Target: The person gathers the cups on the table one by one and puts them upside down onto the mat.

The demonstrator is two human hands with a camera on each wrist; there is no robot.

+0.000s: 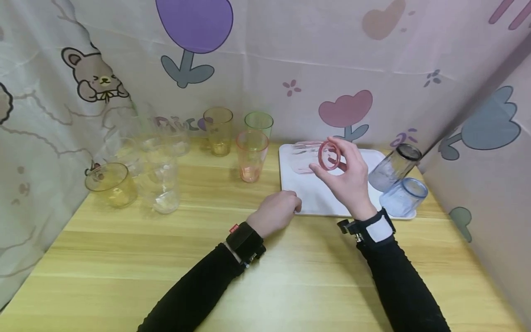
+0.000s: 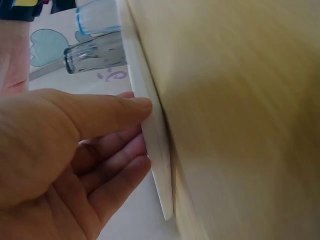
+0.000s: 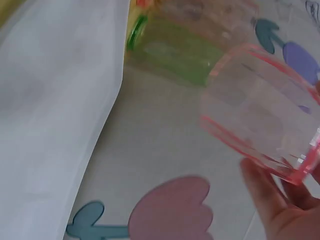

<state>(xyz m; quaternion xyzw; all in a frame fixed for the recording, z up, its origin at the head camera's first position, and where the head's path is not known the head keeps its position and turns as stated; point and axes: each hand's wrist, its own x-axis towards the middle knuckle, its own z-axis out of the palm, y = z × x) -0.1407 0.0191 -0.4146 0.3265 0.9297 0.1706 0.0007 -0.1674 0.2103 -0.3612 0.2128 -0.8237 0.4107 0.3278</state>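
My right hand [image 1: 346,173] holds a pink-tinted glass [image 1: 307,158] by its thick base, fingers and thumb around it. The glass lies tipped sideways above the white tray [image 1: 315,198], its mouth towards the left. In the right wrist view the pink glass [image 3: 260,110] shows with the fingertips at its base. My left hand [image 1: 278,210] is at the tray's front left corner. In the left wrist view the thumb and curled fingers of the left hand [image 2: 95,135] hold the tray's rim [image 2: 157,155]. A grey glass [image 1: 394,168] and a blue glass [image 1: 402,198] stand upside down on the tray's right end.
Left of the tray stand an orange-pink glass [image 1: 251,159], a green glass [image 1: 259,121] and an amber glass [image 1: 218,133]. Several clear glasses [image 1: 163,189] and a wide amber cup [image 1: 112,184] crowd the table's left side. A printed curtain [image 1: 265,60] hangs behind.
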